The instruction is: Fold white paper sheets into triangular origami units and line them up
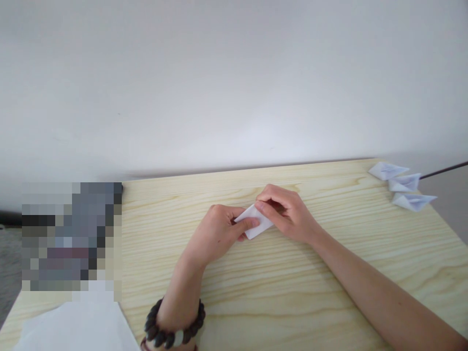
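Observation:
A small piece of folded white paper (260, 225) is held between both hands above the middle of the wooden table. My left hand (223, 231) pinches its left side, thumb on top and fingers behind. My right hand (287, 210) grips the upper right edge between thumb and forefinger. Part of the paper is hidden by the fingers. At the table's far right corner lie three folded paper boats, a back one (388, 170), a middle one (404, 183) and a front one (413, 201).
White sheets of paper (76, 326) lie at the front left of the table (168, 195). Behind them is a dark, pixelated object (78, 234). A pale wall (234, 87) rises along the back edge, and a thin dark line (444, 170) shows past the right corner.

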`<state>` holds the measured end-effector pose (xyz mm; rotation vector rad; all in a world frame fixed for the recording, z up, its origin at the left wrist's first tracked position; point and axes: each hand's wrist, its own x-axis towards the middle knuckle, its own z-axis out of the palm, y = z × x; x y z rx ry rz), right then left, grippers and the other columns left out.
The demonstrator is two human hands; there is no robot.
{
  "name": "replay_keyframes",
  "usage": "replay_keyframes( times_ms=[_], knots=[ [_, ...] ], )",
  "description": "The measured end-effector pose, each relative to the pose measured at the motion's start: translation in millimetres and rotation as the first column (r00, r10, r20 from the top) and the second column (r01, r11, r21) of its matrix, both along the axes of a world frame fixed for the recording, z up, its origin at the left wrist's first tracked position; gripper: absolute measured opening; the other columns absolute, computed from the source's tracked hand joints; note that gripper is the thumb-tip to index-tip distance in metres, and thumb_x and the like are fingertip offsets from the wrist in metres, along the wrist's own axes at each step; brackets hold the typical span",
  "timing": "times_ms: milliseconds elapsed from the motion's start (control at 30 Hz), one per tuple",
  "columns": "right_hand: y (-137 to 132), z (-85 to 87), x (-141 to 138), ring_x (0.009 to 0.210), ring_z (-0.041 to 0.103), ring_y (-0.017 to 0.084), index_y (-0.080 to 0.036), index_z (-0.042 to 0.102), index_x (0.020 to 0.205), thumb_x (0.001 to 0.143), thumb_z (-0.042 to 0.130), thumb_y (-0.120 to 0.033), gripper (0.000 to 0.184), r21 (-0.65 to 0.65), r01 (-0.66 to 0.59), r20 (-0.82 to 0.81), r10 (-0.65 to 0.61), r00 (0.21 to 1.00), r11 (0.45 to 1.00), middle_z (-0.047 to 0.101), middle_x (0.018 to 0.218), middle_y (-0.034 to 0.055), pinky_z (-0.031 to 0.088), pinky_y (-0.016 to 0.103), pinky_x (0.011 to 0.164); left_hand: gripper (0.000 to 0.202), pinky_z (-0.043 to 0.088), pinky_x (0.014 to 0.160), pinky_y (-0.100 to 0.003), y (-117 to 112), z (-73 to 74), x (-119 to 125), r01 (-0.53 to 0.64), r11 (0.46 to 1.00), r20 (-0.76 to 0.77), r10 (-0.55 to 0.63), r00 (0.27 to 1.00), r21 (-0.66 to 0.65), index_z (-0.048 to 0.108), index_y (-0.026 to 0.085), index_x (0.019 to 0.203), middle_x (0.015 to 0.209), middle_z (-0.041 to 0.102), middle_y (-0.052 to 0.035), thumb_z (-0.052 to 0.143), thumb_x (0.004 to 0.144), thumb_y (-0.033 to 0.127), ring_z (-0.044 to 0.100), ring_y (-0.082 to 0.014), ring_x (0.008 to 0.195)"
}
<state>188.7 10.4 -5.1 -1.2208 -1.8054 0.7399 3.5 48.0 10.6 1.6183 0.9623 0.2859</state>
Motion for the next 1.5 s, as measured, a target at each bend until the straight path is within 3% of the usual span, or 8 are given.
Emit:
replay_keyframes(
  times_ms=[200, 333, 500, 700, 1000, 1200, 1367, 1500],
  knots=[
    [1.4, -2.3, 0.8, 0.061, 0.045, 0.01, -0.018, 0.055, 0.08, 0.093, 0.051, -0.029, 0.018, -0.072, 0.01, -0.1, -0.017, 0.995, 0.997, 0.051, 0.071, -0.0014, 0.034, 0.023, 0.054, 0.028, 0.043, 0.053, -0.021, 2.8, -5.0, -2.9, -0.159, 0.985, 0.119, 0.166, 0.979, -0.071, 0.071, 0.016, 0.069, 0.061, 0.067, -0.0006, 0.065, 0.079, 0.042, 0.058, -0.0137, 0.056],
    [1.1, -1.5, 0.6, 0.057, 0.04, 0.008, -0.017, 0.053, 0.073, 0.092, 0.05, -0.023, 0.02, -0.023, 0.008, -0.029, -0.009, 1.0, 1.0, 0.047, 0.066, -0.0028, 0.031, 0.023, 0.052, 0.025, 0.048, 0.056, -0.02, 4.9, -6.6, -4.0, -0.228, 0.97, 0.169, 0.239, 0.956, -0.085, 0.072, 0.015, 0.074, 0.067, 0.071, 0.0001, 0.068, 0.077, 0.039, 0.063, -0.0147, 0.061],
    [0.9, -2.0, 0.4, 0.055, 0.039, 0.008, -0.017, 0.053, 0.072, 0.092, 0.05, -0.021, 0.021, 0.009, 0.052, 0.001, -0.052, 0.999, 0.999, 0.045, 0.064, -0.0035, 0.029, 0.023, 0.051, 0.022, 0.051, 0.058, -0.02, 5.1, -7.4, -3.2, -0.209, 0.971, 0.173, 0.228, 0.958, -0.118, 0.071, 0.016, 0.08, 0.071, 0.072, 0.0011, 0.072, 0.073, 0.036, 0.065, -0.014, 0.064],
    [1.5, -5.4, -0.2, 0.054, 0.038, 0.007, -0.018, 0.052, 0.072, 0.093, 0.05, -0.025, 0.023, -0.018, 0.147, -0.062, -0.148, 0.987, 0.989, 0.043, 0.063, -0.0045, 0.028, 0.023, 0.049, 0.02, 0.053, 0.061, -0.021, 3.9, -4.9, -3.3, -0.172, 0.967, 0.122, 0.197, 0.973, -0.187, 0.072, 0.015, 0.071, 0.068, 0.074, -0.0018, 0.073, 0.073, 0.035, 0.067, -0.0135, 0.062],
    [3.0, -4.8, 0.5, 0.054, 0.037, 0.007, -0.017, 0.048, 0.065, 0.094, 0.05, -0.024, 0.03, 0.069, 0.137, 0.023, -0.139, 0.99, 0.988, 0.041, 0.059, -0.0048, 0.028, 0.023, 0.052, 0.017, 0.051, 0.057, -0.019, 0.4, -5.2, 1.4, -0.217, 0.967, 0.135, 0.235, 0.963, -0.136, 0.07, 0.015, 0.073, 0.066, 0.072, -0.0013, 0.069, 0.075, 0.032, 0.066, -0.0125, 0.06],
    [2.9, -4.1, 2.9, 0.055, 0.035, 0.007, -0.018, 0.044, 0.064, 0.095, 0.049, -0.026, 0.032, -0.03, 0.048, -0.049, -0.05, 0.998, 0.998, 0.038, 0.06, -0.005, 0.027, 0.023, 0.051, 0.041, 0.038, 0.045, -0.018, -1.7, 0.9, 0.2, -0.186, 0.982, 0.078, 0.183, 0.98, 0.038, 0.058, 0.015, 0.057, 0.048, 0.057, 0.0019, 0.055, 0.084, 0.046, 0.051, -0.0082, 0.045],
    [2.3, -2.1, 3.7, 0.054, 0.034, 0.007, -0.018, 0.045, 0.063, 0.094, 0.05, -0.027, 0.032, -0.083, -0.003, -0.113, -0.006, 0.994, 0.997, 0.038, 0.059, -0.005, 0.027, 0.023, 0.05, 0.046, 0.032, 0.04, -0.018, -3.1, 2.7, -2.8, -0.122, 0.992, 0.039, 0.12, 0.992, 0.044, 0.059, 0.015, 0.06, 0.045, 0.053, 0.0024, 0.049, 0.087, 0.051, 0.046, -0.0072, 0.04],
    [1.7, -1.4, 4.3, 0.053, 0.033, 0.007, -0.018, 0.045, 0.061, 0.093, 0.051, -0.029, 0.034, -0.127, -0.034, -0.155, 0.014, 0.988, 0.991, 0.038, 0.058, -0.0049, 0.025, 0.023, 0.048, 0.048, 0.032, 0.041, -0.018, -3.3, 1.0, -2.6, -0.105, 0.992, 0.111, 0.097, 0.989, 0.064, 0.06, 0.014, 0.063, 0.047, 0.052, 0.0022, 0.046, 0.089, 0.052, 0.046, -0.0074, 0.042]
  ],
)
